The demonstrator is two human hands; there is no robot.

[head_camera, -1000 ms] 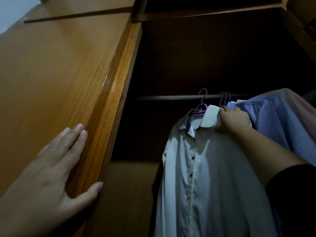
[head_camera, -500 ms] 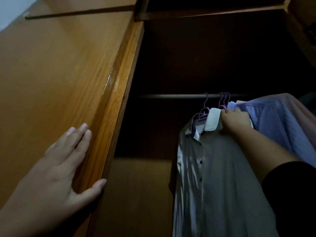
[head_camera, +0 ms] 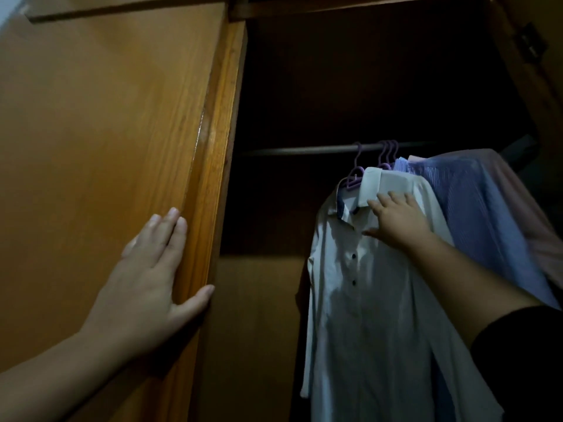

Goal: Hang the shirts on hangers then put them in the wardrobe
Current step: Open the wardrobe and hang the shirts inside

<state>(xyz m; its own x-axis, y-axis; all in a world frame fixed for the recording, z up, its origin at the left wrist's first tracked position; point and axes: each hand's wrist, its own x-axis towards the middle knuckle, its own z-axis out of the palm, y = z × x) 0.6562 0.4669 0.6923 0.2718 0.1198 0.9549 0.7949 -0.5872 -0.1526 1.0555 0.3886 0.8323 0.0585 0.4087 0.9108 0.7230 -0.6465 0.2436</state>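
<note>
Hanging from the rail (head_camera: 304, 150) inside the wardrobe (head_camera: 380, 86) is a white shirt (head_camera: 365, 300) on a purple hanger (head_camera: 355, 175), its hook over the rail. The shirt faces forward, collar up, dark buttons running down the placket, one sleeve drooping at its left edge. Just behind it, to the right, hang a blue striped shirt (head_camera: 475, 214) and a pink shirt (head_camera: 524, 208); more purple hooks (head_camera: 388, 149) sit close together on the rail above them. How many hangers these hooks belong to cannot be told with certainty.

Right hand (head_camera: 396, 219): laid flat on the white shirt at the shoulder, just below the collar, fingers straight and spread, thumb pointing left across the fabric. It touches the cloth and grips nothing. A dark sleeve (head_camera: 524, 360) covers the upper part of that arm at the lower right.

Left hand (head_camera: 149, 281): flat against the wooden door (head_camera: 100, 147), fingers straight and together, lying up along the raised edge strip. The thumb wraps round the door's edge, on the side of the opening. Nothing is held in it.

The wardrobe interior is dark; its back panel and a lower wooden panel are dimly visible below the rail. A metal hinge (head_camera: 530, 45) shows on the frame at the upper right. Left of the white shirt the rail is bare.
</note>
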